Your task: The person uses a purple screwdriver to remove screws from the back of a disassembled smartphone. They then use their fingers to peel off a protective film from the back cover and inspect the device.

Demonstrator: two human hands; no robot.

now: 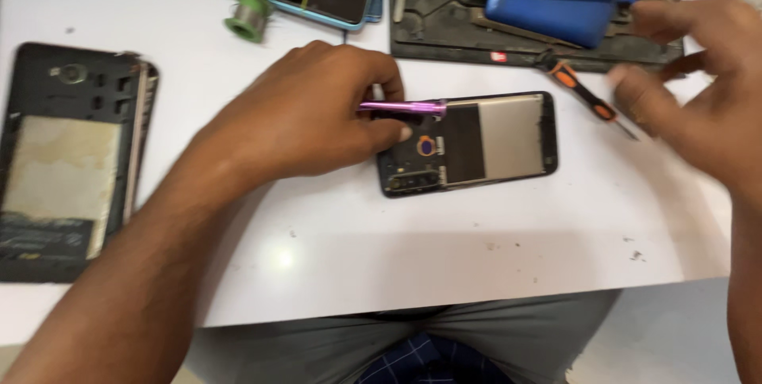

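Pinched in your left hand (317,114), the slim purple metal tool (403,106) rests on the fragile opened black phone (476,142) mid-table, so hold its rigid frame edges, while your blurred right hand (698,74) hovers loosely open, gripping nothing.

1. Your 2 forearms are bare all the way to the edge of the view; no sleeve or cuff shows on either.
2. Your left hand (317,110) wears no glove, ring or watch, and its thumbnail is short and plain.
3. Your right hand (698,90) is bare too, though blurred, so small details cannot be told.
4. You wear grey-green trousers (508,336).
5. A dark blue checked cloth (429,360) with thin pale lines shows at your lap.
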